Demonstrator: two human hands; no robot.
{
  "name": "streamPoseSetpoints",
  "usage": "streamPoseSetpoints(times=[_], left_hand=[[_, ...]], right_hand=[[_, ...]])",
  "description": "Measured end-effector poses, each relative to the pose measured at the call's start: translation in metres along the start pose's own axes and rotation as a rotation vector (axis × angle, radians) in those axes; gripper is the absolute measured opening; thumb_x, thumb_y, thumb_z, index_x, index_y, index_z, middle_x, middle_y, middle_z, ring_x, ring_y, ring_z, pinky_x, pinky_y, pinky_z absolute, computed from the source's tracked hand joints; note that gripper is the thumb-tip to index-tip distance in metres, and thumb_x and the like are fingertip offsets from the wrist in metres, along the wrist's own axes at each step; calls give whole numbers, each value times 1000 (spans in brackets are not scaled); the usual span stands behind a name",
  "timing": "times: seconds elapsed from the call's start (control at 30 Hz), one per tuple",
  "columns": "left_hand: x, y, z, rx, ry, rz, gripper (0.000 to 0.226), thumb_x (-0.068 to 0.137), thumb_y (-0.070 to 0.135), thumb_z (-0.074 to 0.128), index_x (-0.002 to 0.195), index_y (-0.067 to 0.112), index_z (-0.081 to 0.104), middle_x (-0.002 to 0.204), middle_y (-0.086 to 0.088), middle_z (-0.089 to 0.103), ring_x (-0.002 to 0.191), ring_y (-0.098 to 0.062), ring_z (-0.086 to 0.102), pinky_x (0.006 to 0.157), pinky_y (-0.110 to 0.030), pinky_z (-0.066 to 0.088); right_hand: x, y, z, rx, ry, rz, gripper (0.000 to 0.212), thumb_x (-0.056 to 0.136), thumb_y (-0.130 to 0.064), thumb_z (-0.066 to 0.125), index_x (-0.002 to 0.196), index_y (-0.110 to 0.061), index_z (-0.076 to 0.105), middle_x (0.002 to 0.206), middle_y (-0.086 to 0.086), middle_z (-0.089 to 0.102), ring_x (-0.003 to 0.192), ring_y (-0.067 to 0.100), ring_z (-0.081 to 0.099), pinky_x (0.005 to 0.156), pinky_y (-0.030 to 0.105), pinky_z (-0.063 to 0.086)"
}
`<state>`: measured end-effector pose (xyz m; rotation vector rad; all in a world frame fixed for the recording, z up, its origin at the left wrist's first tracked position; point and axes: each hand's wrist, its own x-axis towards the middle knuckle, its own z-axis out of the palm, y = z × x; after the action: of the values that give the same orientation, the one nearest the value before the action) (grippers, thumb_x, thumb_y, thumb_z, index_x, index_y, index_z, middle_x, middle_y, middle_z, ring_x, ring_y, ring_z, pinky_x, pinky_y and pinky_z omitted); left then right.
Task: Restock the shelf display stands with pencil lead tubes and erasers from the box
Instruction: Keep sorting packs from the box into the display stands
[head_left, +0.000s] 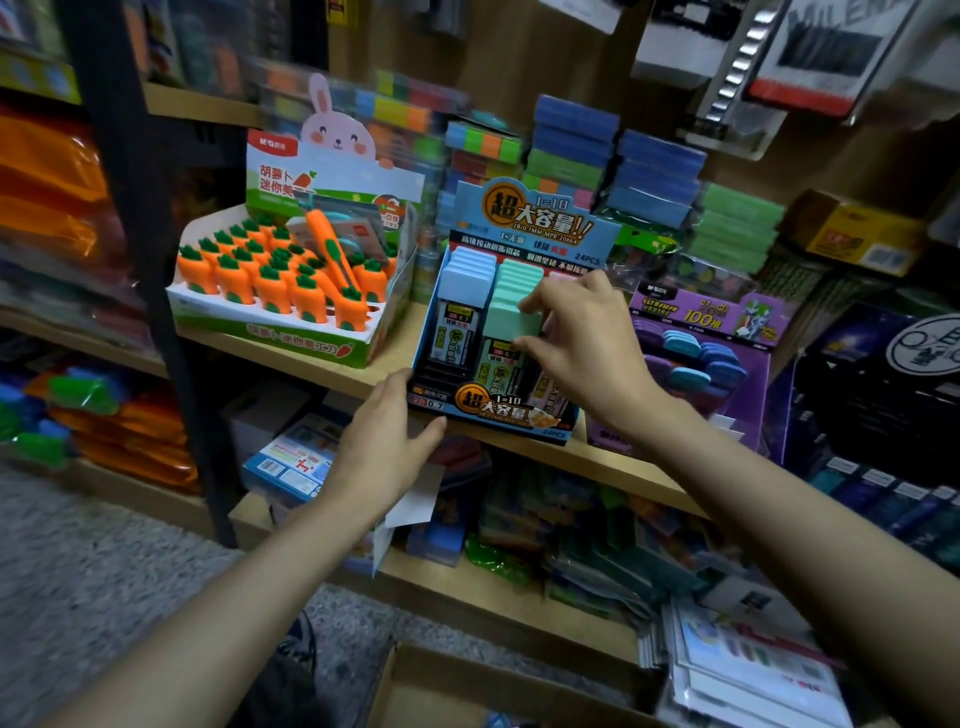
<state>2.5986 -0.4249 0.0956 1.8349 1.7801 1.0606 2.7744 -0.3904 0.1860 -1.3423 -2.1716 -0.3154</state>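
Boxy, glossy blue cardboard display stand (519, 410). Narrow pinch: right hand (582, 343) holds smooth mint-capped, flat-sided lead tube (506, 319), thumb underneath. Straight-fingered left hand (387, 441) touches stand's 7 o'clock corner.

The display stand (498, 415) is printed blue, lettered orange. Its tubes (511, 317) are capped pale blue and mint green. The carrot-shaped pieces (272, 291) are coloured orange, topped green. The neighbouring box (750, 376) is printed purple.

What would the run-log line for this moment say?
right hand pinches mint-green-capped pencil lead tube in blue cardboard display stand | left hand open, touches stand's front-left corner
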Motion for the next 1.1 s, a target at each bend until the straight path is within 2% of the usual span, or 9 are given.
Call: streamPoseSetpoints(times=[0.13,0.23,0.33,0.47,0.53,0.6,0.67,0.87,1.1], left_hand=[[0,0,1,-4,0,-2,66,91,30,58,145,12,26,147,-6,38,133,-23,38,103,-33,34],[0,-1,2,-10,6,8,66,90,30,59,145,11,27,146,-7,38,132,-24,38,103,-33,34],[1,-2,1,-7,-7,9,66,90,29,60,145,11,27,146,-7,39,132,-23,39,103,-33,34],[-1,3,-6,34,45,46,60,88,25,62,140,10,36,139,-8,42,126,-24,43,100,-33,36],[-6,9,-13,43,102,85,48,88,22,62,131,10,46,132,-9,46,120,-25,46,96,-34,37],[-15,14,-20,66,96,132,34,88,20,62,120,9,55,122,-10,52,111,-27,52,92,-37,42],[-31,17,-20,105,-16,166,25,88,19,61,111,9,58,111,-10,59,103,-27,56,87,-39,46],[-100,-1,36,235,-502,136,23,85,22,65,103,9,58,102,-8,60,98,-25,57,76,-29,40],[-185,-76,122,149,-734,-215,33,86,8,64,114,-5,54,108,-17,56,96,-27,55,81,-30,42]], right_hand=[[-5,1,4,-174,51,-70,34,78,-22,73,106,-6,60,117,16,54,105,34,48,80,40,39],[-7,0,8,-175,0,-80,45,85,-18,67,125,-3,54,130,19,53,108,39,54,88,46,45],[-8,2,12,-218,-50,-101,46,92,-20,56,133,-3,47,132,15,54,108,35,54,92,41,40],[-6,5,0,-118,-165,-71,55,95,-32,51,142,-10,35,149,9,37,137,27,31,112,36,21],[-17,4,-13,-55,-141,-66,50,94,-27,52,139,-9,40,147,11,38,139,26,27,113,35,19],[-40,2,-28,-24,-78,-52,35,93,-20,53,125,-6,53,128,14,52,123,30,42,101,36,30],[-69,0,-38,0,-103,-3,24,92,-20,52,110,-5,58,108,14,59,104,32,50,85,39,37],[-178,8,-28,130,-567,145,24,92,-36,53,106,-18,61,107,6,67,102,26,61,84,40,49],[-299,43,46,249,-888,479,23,93,-26,53,105,-9,63,108,12,65,102,28,59,84,33,44]])
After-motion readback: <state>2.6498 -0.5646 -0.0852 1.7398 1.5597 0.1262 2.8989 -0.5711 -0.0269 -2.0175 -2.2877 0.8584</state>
